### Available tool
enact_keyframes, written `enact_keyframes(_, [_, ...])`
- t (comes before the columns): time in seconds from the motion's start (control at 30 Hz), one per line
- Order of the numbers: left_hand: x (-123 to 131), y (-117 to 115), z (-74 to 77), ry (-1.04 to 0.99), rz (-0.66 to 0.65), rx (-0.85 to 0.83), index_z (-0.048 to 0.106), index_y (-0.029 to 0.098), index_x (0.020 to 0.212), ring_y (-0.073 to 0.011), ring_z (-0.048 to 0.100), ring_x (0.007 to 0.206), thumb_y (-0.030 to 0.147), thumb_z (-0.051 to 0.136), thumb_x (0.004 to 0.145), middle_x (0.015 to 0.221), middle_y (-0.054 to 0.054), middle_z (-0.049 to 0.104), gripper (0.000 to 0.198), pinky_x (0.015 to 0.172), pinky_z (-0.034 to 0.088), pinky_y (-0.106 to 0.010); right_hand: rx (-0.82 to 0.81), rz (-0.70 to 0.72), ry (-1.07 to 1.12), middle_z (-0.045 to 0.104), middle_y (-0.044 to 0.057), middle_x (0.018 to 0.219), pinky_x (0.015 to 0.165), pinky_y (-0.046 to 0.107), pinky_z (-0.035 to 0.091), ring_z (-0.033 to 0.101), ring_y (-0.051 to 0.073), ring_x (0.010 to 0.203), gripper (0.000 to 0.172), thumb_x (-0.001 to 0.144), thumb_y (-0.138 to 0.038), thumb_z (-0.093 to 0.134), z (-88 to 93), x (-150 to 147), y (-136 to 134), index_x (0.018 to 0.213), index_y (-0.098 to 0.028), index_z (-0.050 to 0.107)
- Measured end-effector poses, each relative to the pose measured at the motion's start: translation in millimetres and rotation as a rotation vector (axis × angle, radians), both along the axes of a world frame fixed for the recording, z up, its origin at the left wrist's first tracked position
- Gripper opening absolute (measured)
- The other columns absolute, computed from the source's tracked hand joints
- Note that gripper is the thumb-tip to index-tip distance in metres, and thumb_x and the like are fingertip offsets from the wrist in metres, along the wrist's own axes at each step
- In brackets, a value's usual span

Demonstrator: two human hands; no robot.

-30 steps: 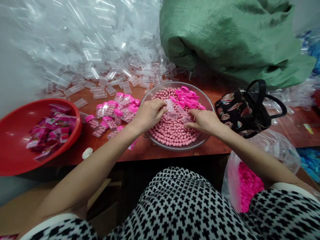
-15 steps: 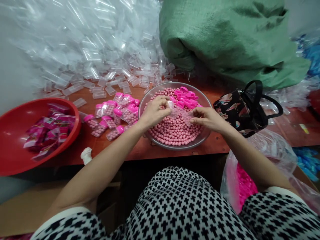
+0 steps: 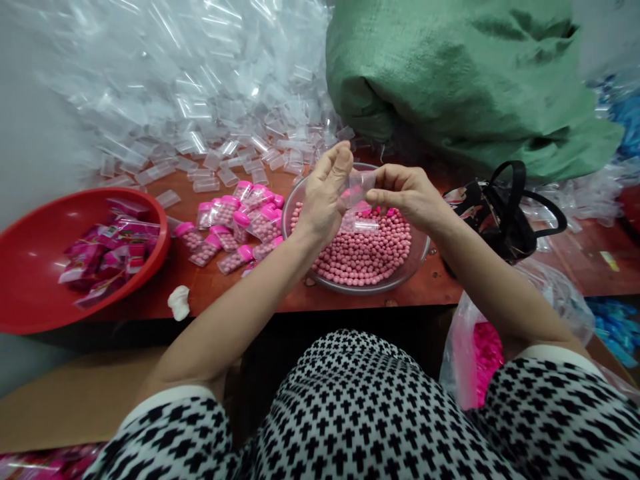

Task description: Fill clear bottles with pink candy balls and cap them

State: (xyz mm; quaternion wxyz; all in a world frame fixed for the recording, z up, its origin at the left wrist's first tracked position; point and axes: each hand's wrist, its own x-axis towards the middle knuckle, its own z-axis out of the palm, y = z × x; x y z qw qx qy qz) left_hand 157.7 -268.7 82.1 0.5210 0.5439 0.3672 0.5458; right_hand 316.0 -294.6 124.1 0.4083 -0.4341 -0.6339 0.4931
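Both hands are raised above a metal bowl full of small pink round candies. My right hand pinches a small clear plastic container by one end. My left hand has its fingers curled against the container's other end, thumb up. A second clear container lies on the candies below them. Left of the bowl lie several filled containers with pink caps.
A heap of empty clear containers covers the back left of the brown table. A red basin with pink packets sits left. A green sack, a black floral handbag and a bag of pink caps are right.
Both hands lifted off the candies in the bowl and rose together, bringing the clear container up between them. The pink caps at the bowl's far side are now hidden behind the hands.
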Motion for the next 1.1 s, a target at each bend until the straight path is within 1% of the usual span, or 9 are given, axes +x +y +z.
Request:
enact_keyframes(0.1, [-6,-7,0.5,0.058,-0.12,0.142,0.035,0.032,0.15,-0.0231,0.071,0.108,0.049,0.039,0.105,0.117,-0.008,0.067,0.048,0.08,0.06,-0.037,-0.011,0.015,-0.046,0.062,-0.002,0.067,0.057,0.026,0.045,0.053,0.012,0.06,0.05,0.056,-0.059,0.09,-1.5,-1,5,0.073,-0.02,0.064])
enact_keyframes(0.23, [-18,-12,-2.4,0.133,-0.263,0.312,0.028,0.032,0.155,-0.0234,0.062,0.125,0.045,0.066,0.089,0.15,-0.011,0.051,0.077,0.087,0.06,-0.031,0.036,0.025,-0.178,0.06,0.0,0.061,0.059,0.028,0.044,0.057,0.014,0.062,0.042,0.07,-0.054,0.082,-13.3,-2,2,0.062,-0.02,0.06])
enact_keyframes(0.3, [-24,-9,-4.6,0.207,-0.202,0.334,0.035,0.031,0.152,-0.0224,0.066,0.116,0.042,0.073,0.082,0.159,-0.011,0.04,0.081,0.086,0.06,-0.03,0.093,-0.006,-0.345,0.061,0.001,0.061,0.062,0.029,0.045,0.06,0.016,0.066,0.04,0.082,-0.051,0.072,-20.2,-1,-3,0.061,-0.02,0.059])
enact_keyframes(0.4, [-34,-2,-11.7,0.332,-0.017,0.316,0.033,0.034,0.154,-0.0205,0.071,0.1,0.043,0.075,0.083,0.152,-0.012,0.049,0.083,0.086,0.06,-0.032,0.215,-0.056,-0.799,0.073,0.007,0.084,0.072,0.033,0.049,0.066,0.023,0.084,0.025,0.085,-0.043,0.071,-28.7,5,-12,0.084,-0.019,0.069])
enact_keyframes(0.5, [-41,3,-22.0,0.401,0.062,0.307,0.021,0.037,0.159,-0.0237,0.071,0.104,0.047,0.078,0.083,0.134,-0.012,0.062,0.096,0.088,0.058,-0.036,0.334,0.102,-1.205,0.068,0.014,0.128,0.085,0.039,0.05,0.062,0.031,0.115,0.033,0.086,-0.029,0.069,-36.9,12,-17,0.118,-0.018,0.066])
enact_keyframes(0.6, [-43,3,-27.7,0.429,0.066,0.331,0.012,0.04,0.16,-0.0249,0.069,0.106,0.053,0.08,0.079,0.125,-0.01,0.065,0.107,0.09,0.057,-0.038,0.365,0.212,-1.322,0.066,0.014,0.134,0.092,0.04,0.05,0.06,0.03,0.121,0.034,0.096,-0.02,0.05,-46.4,19,-14,0.127,-0.019,0.063])
enact_keyframes(0.83, [-39,-17,-11.2,0.517,0.099,0.444,0.016,0.036,0.161,-0.0236,0.067,0.105,0.057,0.071,0.086,0.119,-0.008,0.066,0.096,0.093,0.054,-0.036,0.3,-0.02,-1.132,0.077,0.012,0.099,0.082,0.035,0.05,0.07,0.026,0.092,0.029,0.088,-0.02,0.05,-43.3,25,-7,0.102,-0.015,0.074])
enact_keyframes(0.97, [-34,-20,-2.1,0.59,0.032,0.62,0.033,0.027,0.156,-0.0229,0.068,0.099,0.053,0.073,0.086,0.109,-0.007,0.071,0.085,0.096,0.052,-0.037,0.098,-0.196,-0.676,0.069,0.005,0.065,0.064,0.032,0.048,0.062,0.019,0.062,0.012,0.072,-0.022,0.062,-21.4,17,-4,0.074,-0.016,0.072])
enact_keyframes(1.1, [-31,-13,-2.1,0.651,-0.054,0.711,0.04,0.027,0.152,-0.025,0.066,0.11,0.047,0.075,0.084,0.137,-0.01,0.064,0.079,0.102,0.051,-0.039,-0.231,-0.174,-0.217,0.057,0.001,0.05,0.046,0.028,0.04,0.048,0.012,0.046,0.008,0.061,-0.02,0.069,-5.6,-1,6,0.057,-0.019,0.062])
